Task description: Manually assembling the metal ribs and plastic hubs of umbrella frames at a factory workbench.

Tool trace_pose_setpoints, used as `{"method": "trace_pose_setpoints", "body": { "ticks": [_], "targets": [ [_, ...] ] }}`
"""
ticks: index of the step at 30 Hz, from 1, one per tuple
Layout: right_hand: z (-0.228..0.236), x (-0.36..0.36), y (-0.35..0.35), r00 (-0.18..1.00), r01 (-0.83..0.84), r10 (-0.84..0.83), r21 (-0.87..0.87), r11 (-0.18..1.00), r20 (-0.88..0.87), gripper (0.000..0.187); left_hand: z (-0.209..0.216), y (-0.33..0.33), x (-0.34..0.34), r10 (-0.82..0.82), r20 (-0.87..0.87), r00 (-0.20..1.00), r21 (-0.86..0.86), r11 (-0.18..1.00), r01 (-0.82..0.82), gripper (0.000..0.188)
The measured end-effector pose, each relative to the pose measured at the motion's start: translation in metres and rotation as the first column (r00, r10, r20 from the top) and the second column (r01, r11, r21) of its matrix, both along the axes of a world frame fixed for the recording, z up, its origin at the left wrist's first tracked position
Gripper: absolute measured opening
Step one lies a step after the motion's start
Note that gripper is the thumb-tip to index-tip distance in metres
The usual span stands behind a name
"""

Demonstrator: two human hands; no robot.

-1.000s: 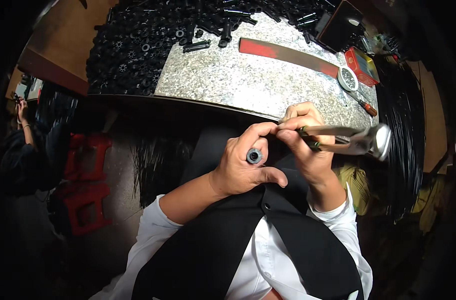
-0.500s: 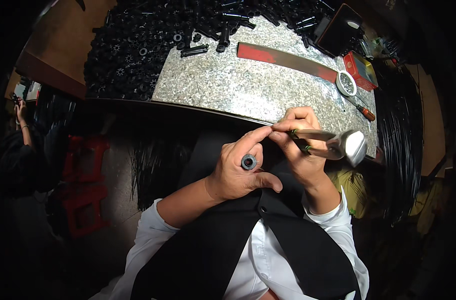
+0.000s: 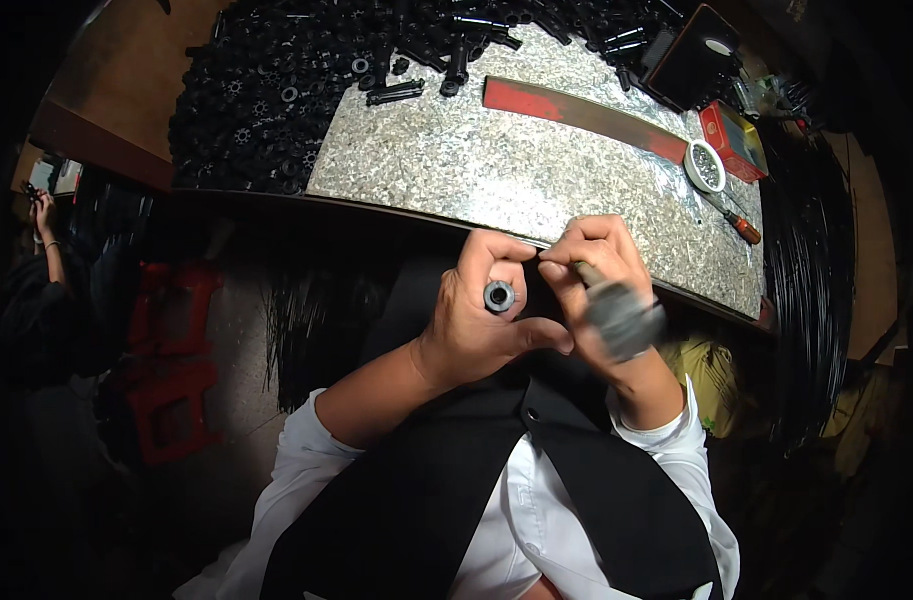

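Observation:
Curled fingers of my left hand (image 3: pixel 477 320) hold a dark tube (image 3: pixel 499 296), its round hollow end facing up. That hand's index finger reaches to the table edge, and its thumb stretches toward my right hand. My right hand (image 3: pixel 602 258) is closed, its fingertips close to my left index fingertip. From it extends a hammer-like tool (image 3: pixel 625 318) with a slim handle and a thick grey head, smeared by motion over my right wrist. Anything small between the fingertips is hidden.
The speckled tabletop (image 3: pixel 407 160) carries a pile of black parts (image 3: pixel 257 110), a red-brown strip (image 3: pixel 587 122), a white cup (image 3: pixel 705 166), a screwdriver (image 3: pixel 745 229) and a red box (image 3: pixel 734 138). Red stools (image 3: pixel 177 400) stand left. Another person's hand (image 3: pixel 44 212) shows far left.
The tool's head has swung down and inward toward my right wrist. My left index finger has bent up more. The tabletop has shifted slightly in view.

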State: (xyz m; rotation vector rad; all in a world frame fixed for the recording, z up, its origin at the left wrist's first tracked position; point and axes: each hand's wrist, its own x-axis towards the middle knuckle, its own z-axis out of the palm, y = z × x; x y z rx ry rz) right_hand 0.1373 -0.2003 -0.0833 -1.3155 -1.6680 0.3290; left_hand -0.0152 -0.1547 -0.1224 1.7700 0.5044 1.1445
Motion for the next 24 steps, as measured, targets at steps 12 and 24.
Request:
{"method": "trace_pose_setpoints", "body": {
  "ticks": [12, 24],
  "targets": [
    [-0.011, -0.019, -0.009, 0.849, -0.217, 0.127, -0.119, 0.969, -0.513, 0.012, -0.005, -0.003, 0.006, -0.089, 0.224, 0.97, -0.268, 0.952, 0.149, 0.092],
    [-0.003, -0.025, -0.015, 0.856, -0.213, 0.107, -0.157, 0.964, -0.506, 0.011, -0.004, -0.005, 0.003, -0.108, 0.256, 0.961, -0.337, 0.921, 0.194, 0.094]
  ]
}}
